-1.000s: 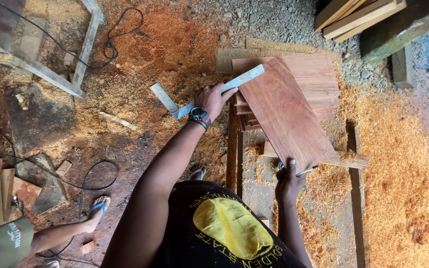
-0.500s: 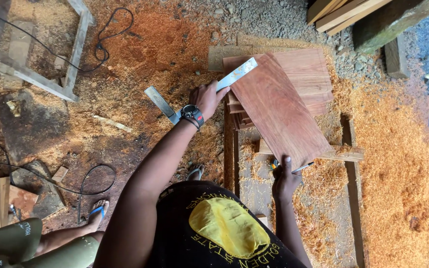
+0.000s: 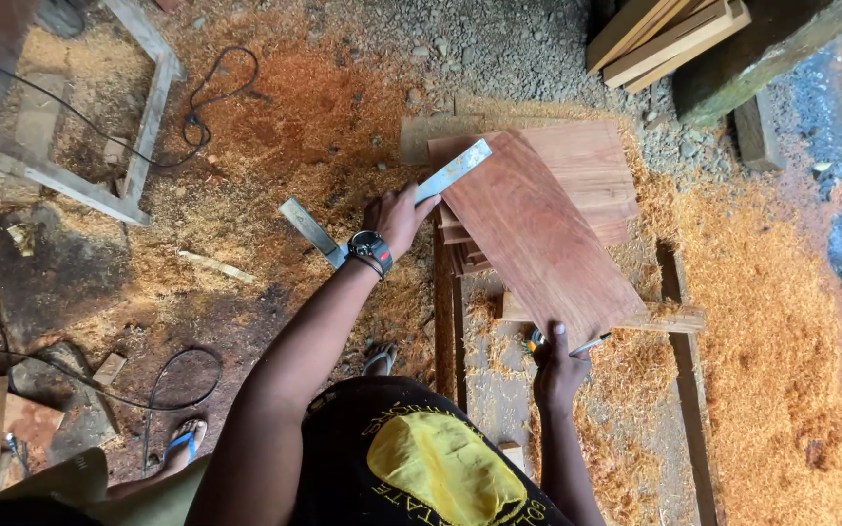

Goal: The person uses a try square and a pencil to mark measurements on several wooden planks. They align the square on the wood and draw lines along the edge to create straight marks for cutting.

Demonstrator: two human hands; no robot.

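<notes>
Sawdust floor unchanged; left hand (image 3: 397, 216) still clamps square (image 3: 382, 208), right hand (image 3: 559, 368) still grips board (image 3: 538, 234)

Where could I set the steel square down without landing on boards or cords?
The left hand holds the steel square at the top board of a crowded stack. Free patches: the sawdust floor right of the bench rail, and the sawdust between the black cord and the stack.

Board (image 3: 538, 229) mid-frame atop a plank stack (image 3: 601, 170); metal square (image 3: 382, 209) just left, against its upper edge; wooden frame (image 3: 143, 127) upper left; cable (image 3: 163, 375) lower left.
</notes>
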